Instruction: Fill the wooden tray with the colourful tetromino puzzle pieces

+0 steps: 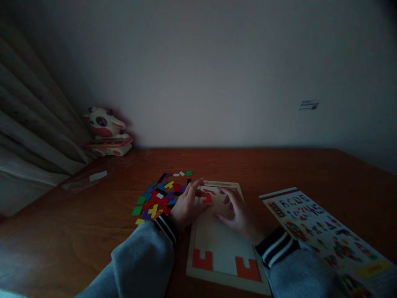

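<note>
A wooden puzzle tray (pixel 198 271) with a pale inside lies in front of me. Red U-shaped blocks sit in its two near corners, one at the left (pixel 202 260) and one at the right (pixel 248 268). At the tray's far left, another red block (pixel 207 198) lies under and beside the fingers of my left hand (pixel 187 207). That hand's thumb and forefinger are spread, with the thumb close to the block's near edge; whether it touches is unclear. Over the tray's right part hovers my right hand (pixel 240 213), thumb and fingers apart in a curve, with nothing between them.
Many coloured puzzle blocks (pixel 152 211) lie loose left of the tray. A printed pattern sheet (pixel 328 236) lies to the right. A cow-shaped toy (pixel 107 132) stands at the back left by the curtain (pixel 34 116). Behind the wooden table (pixel 77 231) rises a wall.
</note>
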Tool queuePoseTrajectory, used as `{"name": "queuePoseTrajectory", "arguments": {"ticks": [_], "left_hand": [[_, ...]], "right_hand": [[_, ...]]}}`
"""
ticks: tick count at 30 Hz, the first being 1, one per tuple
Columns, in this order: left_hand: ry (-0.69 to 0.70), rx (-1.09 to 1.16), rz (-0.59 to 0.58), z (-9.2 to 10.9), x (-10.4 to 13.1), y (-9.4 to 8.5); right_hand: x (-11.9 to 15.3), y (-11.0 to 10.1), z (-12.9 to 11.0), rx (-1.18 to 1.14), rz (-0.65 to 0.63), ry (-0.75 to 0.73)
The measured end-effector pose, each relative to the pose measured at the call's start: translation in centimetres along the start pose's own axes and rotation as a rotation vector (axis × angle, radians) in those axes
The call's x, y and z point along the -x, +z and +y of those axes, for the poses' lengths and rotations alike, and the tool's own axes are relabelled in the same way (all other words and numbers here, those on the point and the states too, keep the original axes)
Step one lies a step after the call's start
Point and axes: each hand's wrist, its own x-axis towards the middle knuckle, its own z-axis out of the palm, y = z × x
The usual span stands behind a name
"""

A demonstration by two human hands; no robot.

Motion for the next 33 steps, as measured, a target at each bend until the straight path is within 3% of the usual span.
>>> {"name": "queuePoseTrajectory", "arguments": {"ticks": [3,5,13,19,22,27,33], "left_hand": [[0.227,-0.006,0.026,0.3,0.3,-0.4],[0.281,-0.021,0.008,0.4,0.4,-0.5],[0.008,0.0,-0.147,-0.1,-0.1,0.2],[0.093,0.072,-0.311,0.3,0.2,-0.2],[0.152,0.025,-0.327,0.5,0.1,-0.4],[0.096,-0.168,-0.369,0.4,-0.1,-0.2],[-0.034,-0.294,-0.36,0.3,0.1,0.0]], "right_hand": [[-0.1,0.0,-0.2,-0.012,0.011,-0.004],[-0.1,0.0,-0.3,-0.023,0.003,-0.008],[0.0,-0.2,0.2,0.041,-0.071,-0.015],[-0.5,-1.1,-1.1,0.101,-0.094,-0.145],[-0.6,-1.3,-1.4,0.124,-0.022,-0.151],[-0.7,-1.1,-0.7,0.15,0.145,0.013],[-0.8,-1.4,-0.3,0.139,0.206,0.198]]}}
